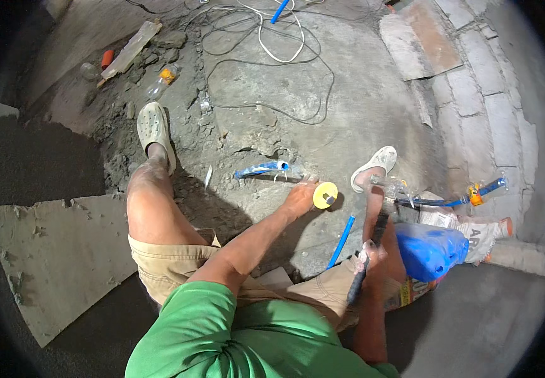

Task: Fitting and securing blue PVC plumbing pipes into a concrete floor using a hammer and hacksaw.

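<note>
My left hand (299, 200) is closed round a chisel with a round yellow hand guard (320, 192). The dark struck end (328, 198) shows at the guard's middle. Its far end is hard to make out by the broken concrete. Just beyond that hand, a blue pipe (260, 169) sticks out of the rough floor. On the right, my right hand (373, 253) grips the black handle of a hammer (355, 286), beside my right leg. The hammer's head is blurred near my right foot. A straight blue tube (342, 242) lies between my hands.
A blue plastic bag (433, 251) and sacks (479, 236) lie by my right leg, near a blue conduit with orange tape (476, 194). Looped cables (332, 82) cross the floor ahead. Rubble and a plastic bottle (161, 82) lie far left. A board (64, 252) is at left.
</note>
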